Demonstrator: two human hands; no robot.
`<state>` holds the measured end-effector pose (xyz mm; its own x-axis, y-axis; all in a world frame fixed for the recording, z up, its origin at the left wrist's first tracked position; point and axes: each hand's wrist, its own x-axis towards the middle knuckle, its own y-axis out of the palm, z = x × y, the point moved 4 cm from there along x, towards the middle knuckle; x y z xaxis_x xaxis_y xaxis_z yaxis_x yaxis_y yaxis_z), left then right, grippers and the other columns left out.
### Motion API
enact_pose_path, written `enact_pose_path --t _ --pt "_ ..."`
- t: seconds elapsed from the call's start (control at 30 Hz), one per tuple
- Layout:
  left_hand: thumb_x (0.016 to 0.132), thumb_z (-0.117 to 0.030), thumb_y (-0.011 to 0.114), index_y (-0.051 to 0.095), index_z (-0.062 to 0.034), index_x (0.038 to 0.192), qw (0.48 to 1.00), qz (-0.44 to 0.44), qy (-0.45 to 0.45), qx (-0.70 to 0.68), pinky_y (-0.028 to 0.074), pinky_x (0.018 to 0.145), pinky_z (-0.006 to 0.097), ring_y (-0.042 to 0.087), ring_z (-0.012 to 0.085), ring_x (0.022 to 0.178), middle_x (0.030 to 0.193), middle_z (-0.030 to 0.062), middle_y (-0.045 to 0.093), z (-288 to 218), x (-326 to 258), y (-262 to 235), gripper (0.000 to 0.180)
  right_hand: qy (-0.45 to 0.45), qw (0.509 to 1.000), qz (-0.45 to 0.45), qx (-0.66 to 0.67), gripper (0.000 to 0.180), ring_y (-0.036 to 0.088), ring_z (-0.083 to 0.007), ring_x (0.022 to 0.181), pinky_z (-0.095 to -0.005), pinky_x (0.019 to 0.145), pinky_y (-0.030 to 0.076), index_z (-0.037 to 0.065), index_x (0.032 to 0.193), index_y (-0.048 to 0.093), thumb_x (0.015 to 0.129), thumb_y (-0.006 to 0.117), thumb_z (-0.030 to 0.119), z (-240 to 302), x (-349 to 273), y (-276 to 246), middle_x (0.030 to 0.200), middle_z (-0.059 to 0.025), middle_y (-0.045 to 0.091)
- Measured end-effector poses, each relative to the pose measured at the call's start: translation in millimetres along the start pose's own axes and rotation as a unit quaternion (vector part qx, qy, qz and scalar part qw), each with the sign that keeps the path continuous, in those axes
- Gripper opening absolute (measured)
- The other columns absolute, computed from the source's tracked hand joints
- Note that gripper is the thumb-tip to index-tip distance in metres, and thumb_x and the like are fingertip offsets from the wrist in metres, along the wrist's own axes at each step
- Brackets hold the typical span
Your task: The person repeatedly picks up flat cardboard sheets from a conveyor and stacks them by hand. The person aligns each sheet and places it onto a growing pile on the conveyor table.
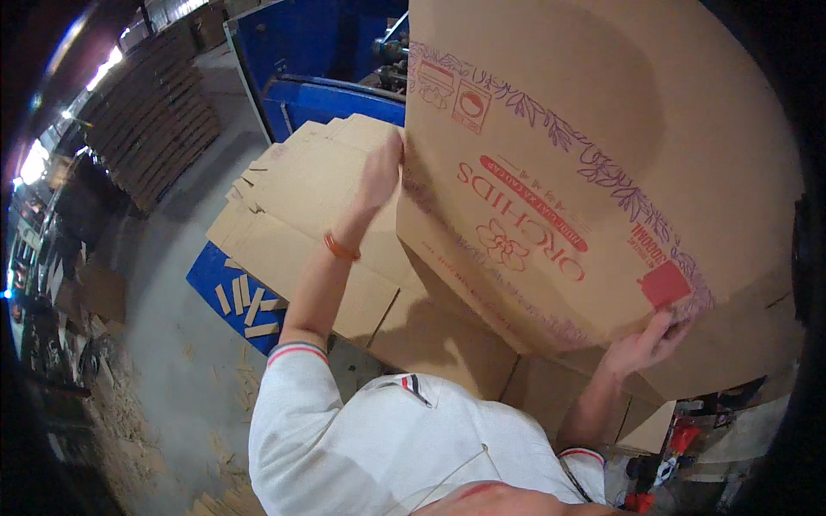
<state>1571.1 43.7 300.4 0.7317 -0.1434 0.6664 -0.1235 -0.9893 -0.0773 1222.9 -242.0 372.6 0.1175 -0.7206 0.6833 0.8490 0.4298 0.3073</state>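
A large brown cardboard carton sheet point(542, 163), printed in red and purple with a flower and leafy borders, stands tilted up in front of me on the right. My left hand point(380, 172) is closed at its left edge, the fingertips partly hidden by the board. Near the lower right edge, my right hand point(647, 346) grips the same sheet, fingers on the printed face beside a red block. Beneath lies a stack of flat cardboard blanks point(301, 193) with slots and creases, plain side up. An orange-red band point(342, 248) circles my left wrist.
A blue machine point(318, 52) stands beyond the stack. Cut cardboard strips point(245, 297) lie on a blue surface at the stack's left. Tall piles of flat cardboard point(151, 112) rise at the far left. Scraps point(142, 430) litter the grey floor, and red-and-metal equipment point(684, 439) sits at lower right.
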Motion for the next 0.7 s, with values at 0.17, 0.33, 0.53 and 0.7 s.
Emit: enact_pose_path --t 0.17,0.33,0.53,0.7 --pt "0.101 -0.042 0.031 0.059 0.0016 0.081 0.99 -0.111 -0.091 -0.004 0.04 0.057 0.037 0.048 0.0172 0.058 0.063 0.0115 0.054 12.5 -34.7 22.4 0.056 -0.022 0.999 -0.025 -0.036 0.053 0.05 -0.0227 0.115 -0.0353 0.097 0.041 -0.007 0.13 0.04 0.088 0.056 0.021 20.4 -8.7 14.5 0.126 -0.0165 0.049" --pt "0.099 -0.05 0.035 0.06 0.0027 0.076 0.974 -0.013 -0.199 0.109 0.043 0.058 0.038 0.053 0.0209 0.06 0.061 0.013 0.055 -5.3 -18.5 18.6 0.062 0.094 0.993 0.064 -0.009 0.043 0.053 -0.016 0.103 -0.0313 0.09 0.044 -0.005 0.124 0.046 0.089 0.061 0.018 -6.0 54.4 38.2 0.112 -0.0093 0.055" --pt "0.094 -0.057 0.038 0.067 0.0058 0.086 0.917 0.061 -0.226 0.323 0.047 0.076 0.042 0.064 0.0322 0.081 0.078 0.024 0.065 53.2 -17.1 -33.2 0.07 0.364 0.908 0.197 -0.064 0.048 0.059 -0.0169 0.094 -0.0298 0.083 0.048 -0.004 0.123 0.047 0.083 0.068 0.011 -120.8 7.1 13.9 0.104 -0.01 0.06" --pt "0.09 -0.036 0.058 0.056 0.0039 0.121 0.935 0.145 -0.193 0.261 0.044 0.094 0.045 0.058 0.0384 0.106 0.112 0.0251 0.061 72.8 -79.1 -42.0 0.05 0.383 0.898 0.181 -0.12 0.05 0.063 -0.0197 0.094 -0.0312 0.08 0.05 -0.005 0.123 0.048 0.081 0.069 0.011 -191.4 -49.5 12.7 0.109 -0.0169 0.064"
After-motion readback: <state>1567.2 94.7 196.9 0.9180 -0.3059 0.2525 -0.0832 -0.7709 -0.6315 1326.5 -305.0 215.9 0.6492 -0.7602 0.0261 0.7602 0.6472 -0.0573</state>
